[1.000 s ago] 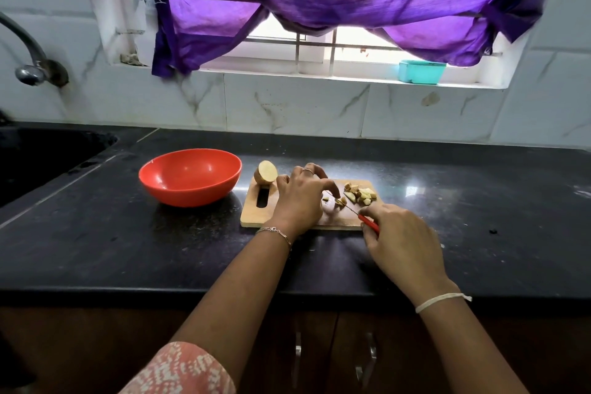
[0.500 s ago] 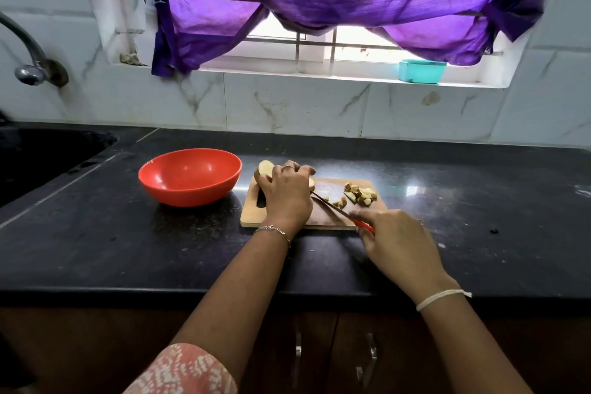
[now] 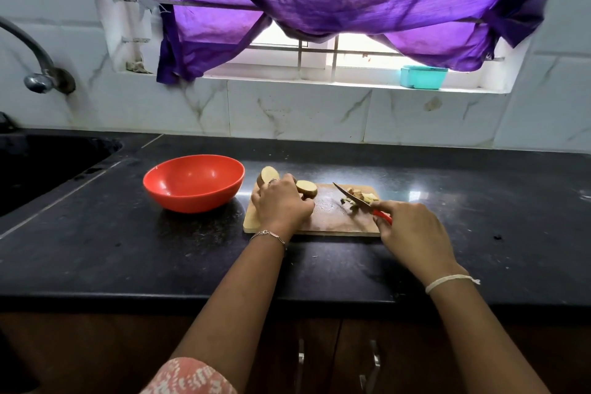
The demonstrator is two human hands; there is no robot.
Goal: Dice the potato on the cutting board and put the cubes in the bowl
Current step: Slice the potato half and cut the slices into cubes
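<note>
Now my left grip (image 3: 281, 205) pinches the firm, probably slippery potato slice (image 3: 307, 189) on the board (image 3: 329, 224), best held by its skin edge, while my right grip (image 3: 412, 233) clasps the knife (image 3: 358, 200).

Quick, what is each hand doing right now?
Left hand: holds a potato piece.
Right hand: grips the knife.
</note>
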